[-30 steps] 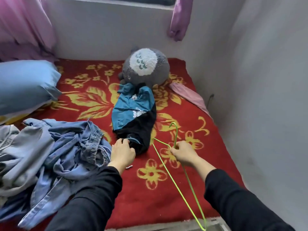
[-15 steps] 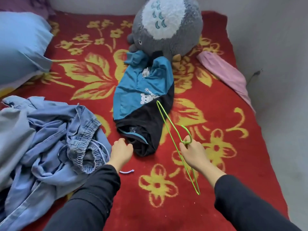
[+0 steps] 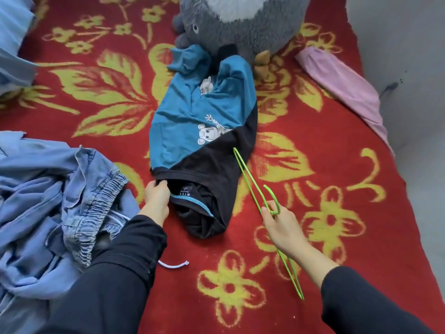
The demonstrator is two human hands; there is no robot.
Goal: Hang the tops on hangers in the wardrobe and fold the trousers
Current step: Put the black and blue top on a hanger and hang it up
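A teal and black top (image 3: pixel 204 131) with a white cartoon print lies lengthwise on the red floral blanket (image 3: pixel 313 189), its neck opening towards me. My left hand (image 3: pixel 157 198) grips the left edge of that neck opening. My right hand (image 3: pixel 283 225) holds a thin lime-green wire hanger (image 3: pixel 252 189) near its hook; one end of the hanger lies over the top's black part. A heap of blue denim clothes (image 3: pixel 55 201) with an elastic waistband lies at the left.
A grey plush toy (image 3: pixel 240 22) sits at the far end of the top. A pink cloth (image 3: pixel 344 90) lies by the grey wall (image 3: pixel 409 68) on the right. A blue pillow (image 3: pixel 12 44) is at the far left. A white drawstring (image 3: pixel 173 265) trails from the denim.
The view has moved closer and lower over the blanket. My left hand went from beside the top to gripping its neck edge. My right hand swung the hanger so one end lies on the top.
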